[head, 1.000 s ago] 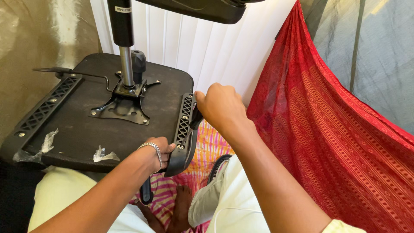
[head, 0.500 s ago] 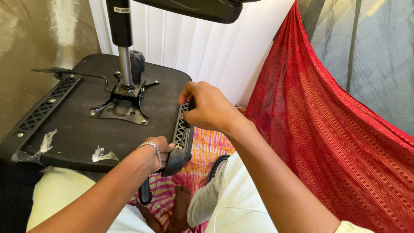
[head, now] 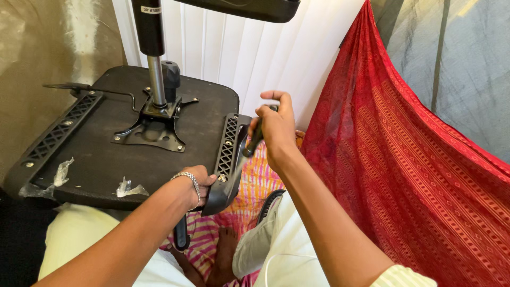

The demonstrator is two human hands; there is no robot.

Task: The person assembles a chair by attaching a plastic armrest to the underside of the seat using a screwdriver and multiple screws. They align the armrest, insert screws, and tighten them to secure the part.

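- Head view: black armrest bracket (head: 229,159) lies along the right edge of the overturned chair seat (head: 95,154), centre of frame, slotted mount strip facing up.
- Right hand (head: 276,130) is closed around a dark tool handle (head: 254,142), tip angled down toward the bracket's upper end. Half a second ago this hand sat low on the bracket; now it is lifted and pulled right, off the bracket.
- Left hand (head: 199,183), bracelet on the wrist, presses on the bracket's lower end at the seat corner, same place as before; fingers partly hidden, grip cannot be told.
- Reads as a break between turns or a re-seating of the tool; bracket has not shifted.
- Upper centre: gas-lift column (head: 154,58) rises from the metal mounting plate (head: 151,130).
- Right of frame: red patterned cloth (head: 404,159). Behind: white panelled wall (head: 234,53).
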